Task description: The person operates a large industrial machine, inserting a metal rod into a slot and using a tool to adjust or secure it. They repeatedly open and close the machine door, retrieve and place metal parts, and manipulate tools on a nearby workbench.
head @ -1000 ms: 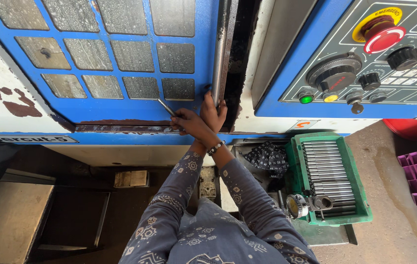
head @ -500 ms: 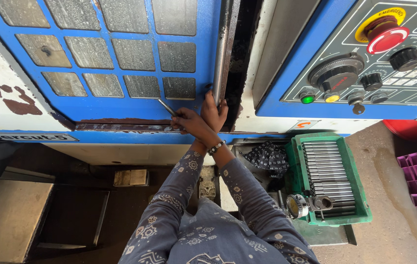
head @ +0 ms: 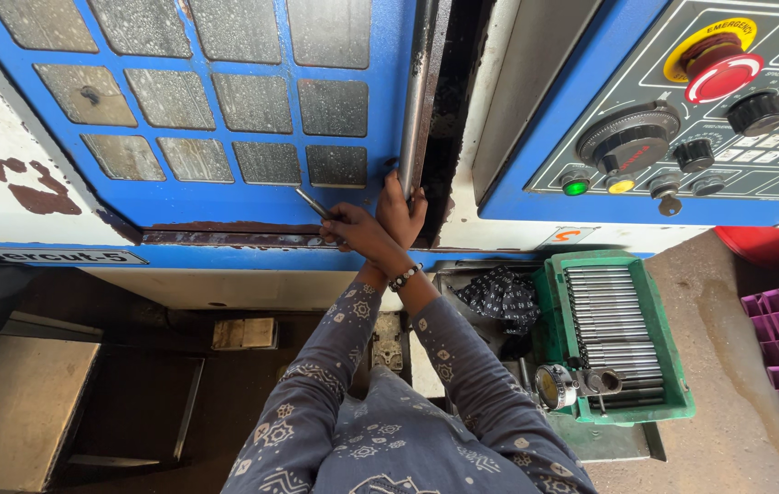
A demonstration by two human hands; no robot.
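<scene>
Crossed at the wrists, the right hand (head: 353, 229) grips a thin metal rod (head: 312, 203), while the left hand (head: 401, 209) curls, seemingly, around the blue door's steel handle (head: 415, 101).

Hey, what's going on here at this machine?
A person stands at a blue machine door with arms crossed at the wrists. The left hand grips the door's metal handle, and the right hand holds a thin metal rod against the door. A green tray of rods sits nearby.
</scene>
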